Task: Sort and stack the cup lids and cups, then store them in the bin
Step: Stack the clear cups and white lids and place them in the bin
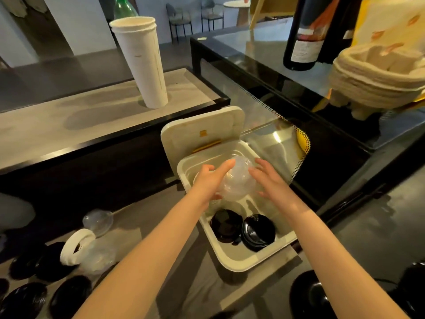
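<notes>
The left hand (pixel 207 180) grips the clear lids (pixel 239 178) over the bin (pixel 230 256), fingers curled round their side, probably to lower them in. The right hand (pixel 271 180), fingers straight and spread, steadies alongside. Black lids (pixel 243 226) fill the bin's near end.

A dark wine bottle (pixel 303 38) with a pale label stands on the glass top of a black-framed display case (pixel 264 65), near a stack of moulded pulp trays (pixel 372 81) at right. Beyond the grey worktop (pixel 80 116), two chairs (pixel 179 19) and a small round table (pixel 236 5) sit by the far wall.
</notes>
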